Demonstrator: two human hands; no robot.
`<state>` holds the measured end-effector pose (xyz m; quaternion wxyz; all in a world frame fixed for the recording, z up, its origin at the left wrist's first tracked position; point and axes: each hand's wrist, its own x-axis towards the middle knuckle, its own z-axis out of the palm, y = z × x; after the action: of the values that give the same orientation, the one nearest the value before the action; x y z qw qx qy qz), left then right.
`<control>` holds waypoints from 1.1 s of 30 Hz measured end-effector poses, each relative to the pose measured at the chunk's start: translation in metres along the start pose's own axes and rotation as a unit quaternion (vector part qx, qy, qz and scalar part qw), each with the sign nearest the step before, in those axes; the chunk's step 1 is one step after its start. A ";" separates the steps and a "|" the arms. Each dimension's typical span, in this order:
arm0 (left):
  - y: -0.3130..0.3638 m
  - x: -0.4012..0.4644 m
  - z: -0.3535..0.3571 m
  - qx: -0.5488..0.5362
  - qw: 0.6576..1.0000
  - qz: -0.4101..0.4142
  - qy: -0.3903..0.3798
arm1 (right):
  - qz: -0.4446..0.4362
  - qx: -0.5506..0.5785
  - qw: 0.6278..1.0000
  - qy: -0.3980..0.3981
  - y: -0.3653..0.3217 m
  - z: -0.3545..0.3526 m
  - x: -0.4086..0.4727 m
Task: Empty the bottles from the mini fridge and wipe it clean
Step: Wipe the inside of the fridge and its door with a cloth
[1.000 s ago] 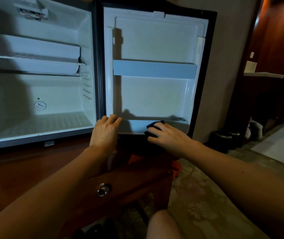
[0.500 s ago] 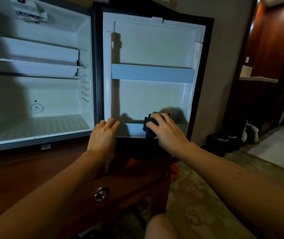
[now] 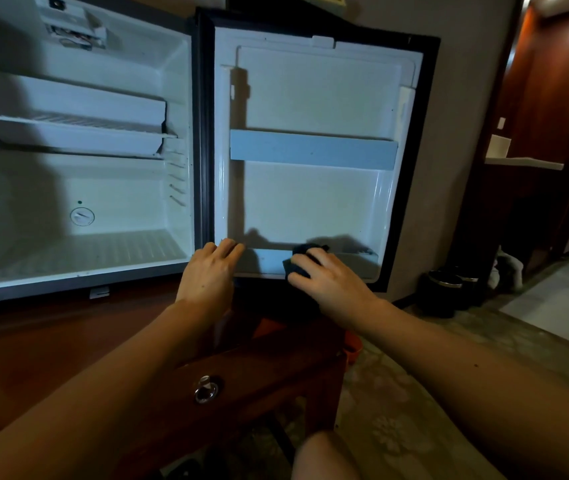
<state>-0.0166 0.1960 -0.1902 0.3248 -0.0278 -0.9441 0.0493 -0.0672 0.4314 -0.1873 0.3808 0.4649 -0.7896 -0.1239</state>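
Against the bottom rail of the open fridge door (image 3: 310,202), the right hand (image 3: 331,282) presses a dark blue cloth (image 3: 298,266), its fingers curled over the crumpled fabric so the grip is clamped on it. At the door's lower hinge-side corner, the left hand (image 3: 208,275) rests with straight fingers laid on the edge, its grip apart and holding nothing.

One mini fridge (image 3: 79,161) stands wide open on a reddish-brown wooden desk (image 3: 34,358) with a glossy finish. Its cavity is smooth white plastic with a ribbed floor, one round thermostat dial (image 3: 82,216) on the back wall, one small green dot above that, and one white tray-like shelf (image 3: 68,129) across the upper part. Short ridges for shelf slots line the right inner wall.

Two rails cross the door liner: one flat pale blue-grey bar (image 3: 313,148) at mid-height and one at the bottom where the cloth lies. A black rubbery gasket frames the door.

One round metal pull (image 3: 206,389) sits on the wooden drawer front below the hands. A patterned carpet (image 3: 397,410) covers the floor, and two dark cylindrical containers (image 3: 449,289) with shiny rims stand side by side near the wall.
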 end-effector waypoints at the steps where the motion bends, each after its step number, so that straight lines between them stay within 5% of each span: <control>1: 0.001 0.001 0.000 0.003 1.000 0.002 -0.002 | -0.022 0.001 1.000 -0.017 0.001 -0.001 -0.001; 7: 0.003 0.003 0.000 0.002 1.000 -0.004 -0.007 | 0.089 0.028 0.995 0.019 0.006 -0.012 0.010; 12: 0.003 0.004 0.000 0.004 1.000 0.000 -0.004 | -0.034 -0.002 0.998 -0.043 0.011 -0.015 0.008; 16: 0.003 0.003 0.000 0.003 1.000 -0.002 -0.002 | 0.072 0.031 0.997 0.005 0.013 -0.020 0.015; 21: 0.000 0.002 0.000 0.017 1.000 0.006 -0.002 | -0.089 -0.016 0.995 -0.037 0.005 -0.010 0.009; 27: 0.001 0.002 0.002 -0.003 1.000 0.001 -0.009 | 0.042 0.004 0.999 0.010 -0.004 -0.014 0.024; 33: -0.003 -0.001 -0.003 -0.063 0.998 -0.007 0.001 | -0.064 0.007 0.998 -0.023 -0.011 0.007 0.008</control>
<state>-0.0139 0.1937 -0.1885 0.3239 -0.0421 -0.9451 -0.0124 -0.0674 0.4174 -0.1939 0.3508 0.5141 -0.7675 -0.1535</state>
